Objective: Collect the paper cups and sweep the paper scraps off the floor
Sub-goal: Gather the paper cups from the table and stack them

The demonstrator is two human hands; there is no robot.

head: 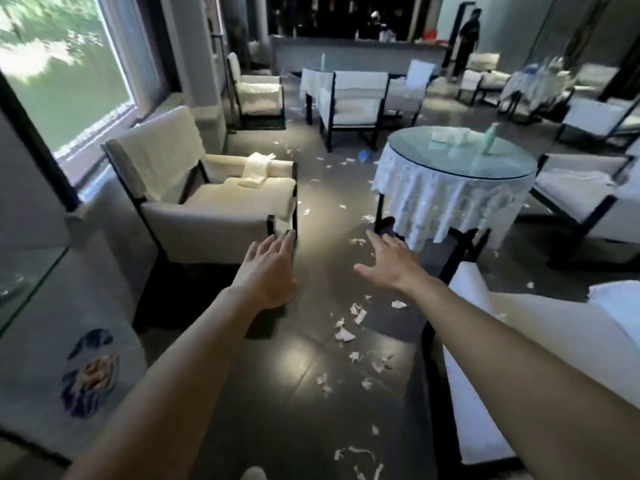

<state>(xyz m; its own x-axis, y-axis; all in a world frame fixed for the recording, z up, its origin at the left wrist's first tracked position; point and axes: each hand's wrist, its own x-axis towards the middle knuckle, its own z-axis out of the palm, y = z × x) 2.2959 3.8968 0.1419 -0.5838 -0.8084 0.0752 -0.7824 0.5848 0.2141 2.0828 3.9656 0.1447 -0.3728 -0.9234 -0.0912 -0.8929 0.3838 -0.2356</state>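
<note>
White paper scraps (344,334) on floor (294,393), untouched beneath | left fingers (277,244) spread, empty | right fingers (378,239) spread, empty

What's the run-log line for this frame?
left hand: open, empty | right hand: open, empty | paper scraps: scattered on floor | sweep: not yet done

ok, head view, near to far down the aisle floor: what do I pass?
Nearest first: paper strips → scrap cluster → round table → blue item on the floor → white chairs → counter → standing person.
</note>
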